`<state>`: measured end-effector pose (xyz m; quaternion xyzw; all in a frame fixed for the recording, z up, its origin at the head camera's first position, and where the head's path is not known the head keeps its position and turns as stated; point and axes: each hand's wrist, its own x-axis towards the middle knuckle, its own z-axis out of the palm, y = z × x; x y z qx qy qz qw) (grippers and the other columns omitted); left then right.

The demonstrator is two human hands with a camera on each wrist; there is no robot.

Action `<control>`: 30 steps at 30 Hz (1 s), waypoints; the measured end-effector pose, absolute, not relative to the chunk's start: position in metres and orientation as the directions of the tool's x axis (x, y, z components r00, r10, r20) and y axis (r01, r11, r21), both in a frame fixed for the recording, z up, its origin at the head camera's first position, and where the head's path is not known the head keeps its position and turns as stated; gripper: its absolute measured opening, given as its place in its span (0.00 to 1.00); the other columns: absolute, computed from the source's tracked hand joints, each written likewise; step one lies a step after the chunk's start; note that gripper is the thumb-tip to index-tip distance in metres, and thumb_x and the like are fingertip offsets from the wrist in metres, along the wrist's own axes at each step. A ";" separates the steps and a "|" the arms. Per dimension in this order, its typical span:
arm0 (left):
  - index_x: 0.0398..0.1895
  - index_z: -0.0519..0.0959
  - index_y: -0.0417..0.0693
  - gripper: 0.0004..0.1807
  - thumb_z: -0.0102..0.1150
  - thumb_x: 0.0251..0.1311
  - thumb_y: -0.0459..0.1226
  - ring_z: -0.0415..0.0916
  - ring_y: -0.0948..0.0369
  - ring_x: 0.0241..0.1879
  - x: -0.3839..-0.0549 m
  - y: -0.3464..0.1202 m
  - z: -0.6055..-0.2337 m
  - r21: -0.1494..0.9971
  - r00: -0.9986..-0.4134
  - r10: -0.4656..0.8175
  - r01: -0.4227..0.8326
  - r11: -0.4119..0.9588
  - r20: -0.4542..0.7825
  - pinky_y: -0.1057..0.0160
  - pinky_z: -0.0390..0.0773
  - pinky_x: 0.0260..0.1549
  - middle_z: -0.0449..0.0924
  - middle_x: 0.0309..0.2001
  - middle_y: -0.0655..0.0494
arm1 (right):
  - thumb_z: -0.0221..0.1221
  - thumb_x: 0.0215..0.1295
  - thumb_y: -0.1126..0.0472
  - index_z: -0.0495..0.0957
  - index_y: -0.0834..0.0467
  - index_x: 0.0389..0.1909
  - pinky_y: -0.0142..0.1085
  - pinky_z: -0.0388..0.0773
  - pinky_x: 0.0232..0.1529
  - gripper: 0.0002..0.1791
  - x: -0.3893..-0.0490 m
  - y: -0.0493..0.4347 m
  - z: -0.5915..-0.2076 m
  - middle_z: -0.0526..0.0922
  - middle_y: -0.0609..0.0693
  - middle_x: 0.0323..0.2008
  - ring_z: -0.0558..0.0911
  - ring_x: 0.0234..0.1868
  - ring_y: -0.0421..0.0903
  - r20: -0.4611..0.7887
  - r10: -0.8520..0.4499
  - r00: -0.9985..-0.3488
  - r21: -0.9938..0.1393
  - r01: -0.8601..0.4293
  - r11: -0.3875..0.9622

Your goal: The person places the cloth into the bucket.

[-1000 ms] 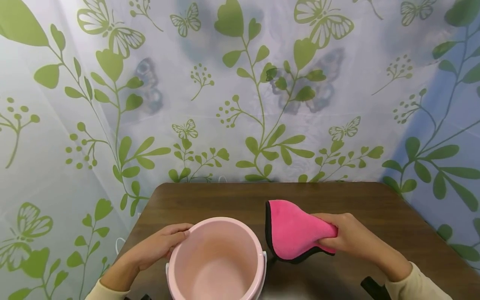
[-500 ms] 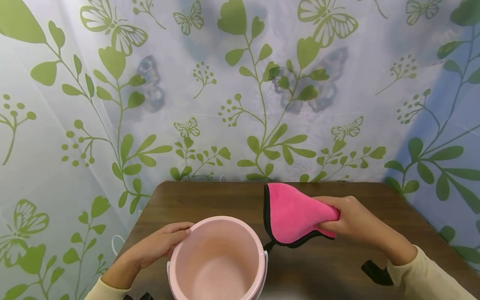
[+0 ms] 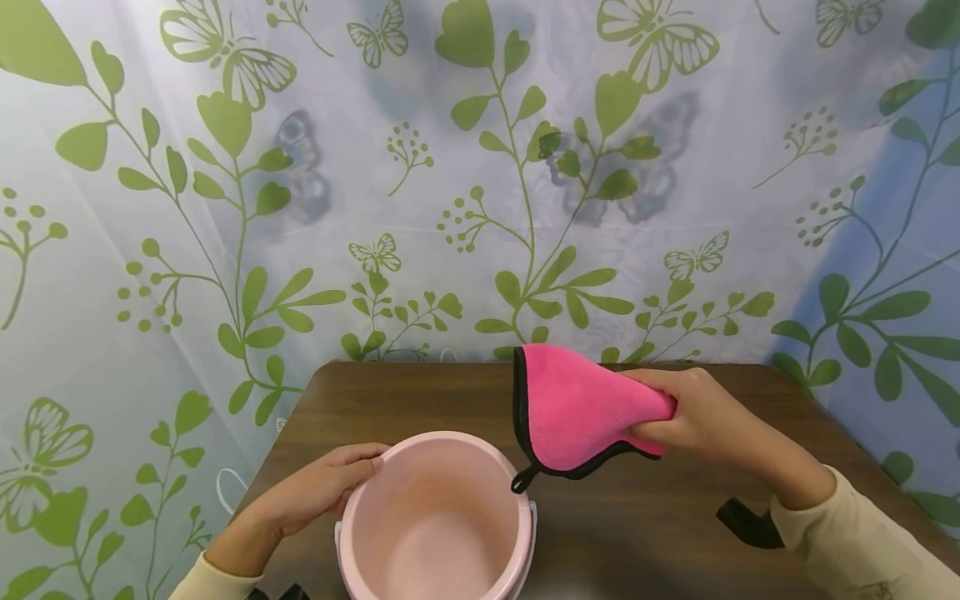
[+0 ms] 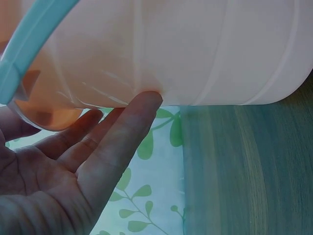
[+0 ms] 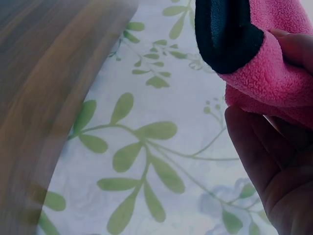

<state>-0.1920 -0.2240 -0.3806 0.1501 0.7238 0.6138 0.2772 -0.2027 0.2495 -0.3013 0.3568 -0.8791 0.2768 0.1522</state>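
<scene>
A pale pink bucket (image 3: 438, 508) stands on the table with its mouth facing me, its lower part cut off by the frame. At its left rim my left hand (image 3: 322, 487) grips the edge, thumb on the rim and fingers along the outer wall. In the left wrist view that hand (image 4: 83, 171) has a fingertip against the bucket's side (image 4: 195, 54). My right hand (image 3: 708, 417) pinches a pink cloth (image 3: 581, 408) with black edging above the table. Its loop corner hangs in front of the bucket's right rim. The right wrist view shows the cloth (image 5: 274, 73) between thumb and fingers.
The brown wooden table (image 3: 420, 396) reaches back to a white curtain (image 3: 337, 250) printed with green leaves and butterflies. A white bucket handle (image 3: 531, 542) hangs at the right side. A black object (image 3: 750, 523) shows beside the right sleeve.
My right hand has lifted the cloth upward and slightly to the left, so its loop corner now overlaps the bucket's rim. The left hand and bucket have stayed almost in place.
</scene>
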 end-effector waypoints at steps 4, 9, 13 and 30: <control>0.69 0.69 0.34 0.26 0.46 0.79 0.43 0.81 0.52 0.49 -0.192 -0.224 -0.381 0.973 -0.804 0.556 -0.119 0.199 -0.212 0.56 0.83 0.41 0.79 0.57 0.41 | 0.75 0.56 0.61 0.84 0.43 0.54 0.32 0.72 0.25 0.24 -0.203 0.241 -0.295 0.81 0.31 0.29 0.74 0.24 0.34 0.451 -0.553 -0.700 -0.398 -0.713 0.578; 0.69 0.69 0.34 0.26 0.46 0.79 0.44 0.82 0.52 0.49 -0.192 -0.225 -0.381 0.974 -0.797 0.566 -0.120 0.191 -0.209 0.55 0.83 0.40 0.79 0.56 0.41 | 0.74 0.56 0.63 0.84 0.44 0.55 0.33 0.72 0.24 0.25 -0.204 0.228 -0.292 0.81 0.32 0.28 0.73 0.23 0.35 0.422 -0.577 -0.699 -0.430 -0.714 0.552; 0.69 0.69 0.33 0.26 0.46 0.79 0.44 0.82 0.53 0.48 -0.192 -0.225 -0.381 0.976 -0.793 0.574 -0.119 0.184 -0.205 0.56 0.83 0.40 0.79 0.56 0.42 | 0.74 0.57 0.61 0.84 0.44 0.57 0.33 0.73 0.25 0.25 -0.205 0.217 -0.291 0.81 0.32 0.28 0.73 0.23 0.35 0.402 -0.595 -0.696 -0.459 -0.715 0.527; 0.66 0.69 0.32 0.24 0.46 0.79 0.43 0.81 0.54 0.47 -0.193 -0.225 -0.380 0.979 -0.773 0.604 -0.118 0.165 -0.195 0.57 0.83 0.40 0.79 0.53 0.42 | 0.72 0.60 0.60 0.83 0.44 0.56 0.33 0.78 0.31 0.22 -0.212 0.176 -0.302 0.85 0.34 0.41 0.78 0.29 0.35 0.348 -0.727 -0.592 -0.508 -0.771 0.384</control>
